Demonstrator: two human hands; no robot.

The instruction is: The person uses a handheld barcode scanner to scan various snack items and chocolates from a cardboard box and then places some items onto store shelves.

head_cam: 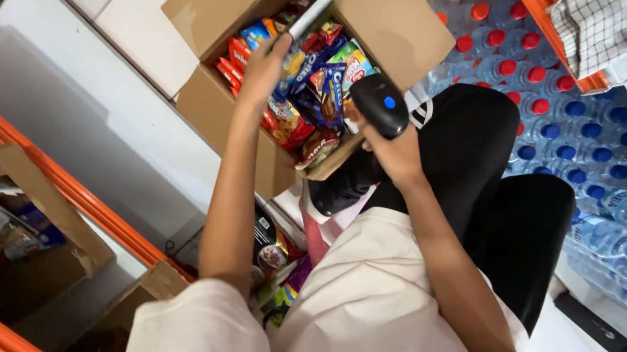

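- While the left hand (263,69) holds a flat silver-edged packet (312,11) lifted over the open cardboard box (389,13), its fingers are closed on the packet's lower end, near the box's far-left inner corner.
- The right hand (396,152) is wrapped around the grip of a black handheld barcode scanner (378,105) with a blue button on top; its fingers are closed on the handle, just over the box's near edge.
- The scanner head sits near the packet but apart from it, with the heap of snack packets (312,91) between and below them.
- To do this well, I judge the packet's printed code should be turned flat toward the scanner's window; from this view the code side cannot be told.
- A steady left wrist would help, since a thin packet held by one end can droop or twist.
- The box is crammed with blue, red and green wrappers, so the scanner is best aimed at the raised packet alone, clear of the heap, or a neighbouring code may be read.
- The box rests tilted against the person's black-clad knee (465,137), beside stacked water bottles (598,146) with red and blue caps; leaning hard on its near edge could tip it.
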